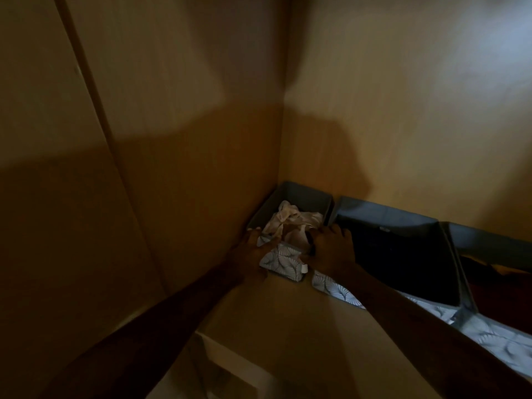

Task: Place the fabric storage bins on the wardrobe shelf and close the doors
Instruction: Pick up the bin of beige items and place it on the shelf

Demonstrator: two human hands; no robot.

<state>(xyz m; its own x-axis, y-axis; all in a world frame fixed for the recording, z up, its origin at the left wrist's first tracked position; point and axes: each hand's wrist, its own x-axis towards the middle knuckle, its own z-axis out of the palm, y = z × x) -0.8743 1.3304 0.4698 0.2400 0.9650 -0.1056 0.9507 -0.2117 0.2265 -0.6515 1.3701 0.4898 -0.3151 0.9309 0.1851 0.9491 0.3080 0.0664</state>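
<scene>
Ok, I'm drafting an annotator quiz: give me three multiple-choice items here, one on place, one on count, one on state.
1. Where does the held bin stand? A on the shelf, in its left corner; B on the floor; C atop another bin.
2. How many bins show? A one; B three; C five.
3. The held bin is: A empty; B holding pale cloth; C upside down.
1 A, it sits in the wall corner. 2 B, middle bin and right bin stand beside it. 3 B, cloth shows between left hand and right hand.
</scene>
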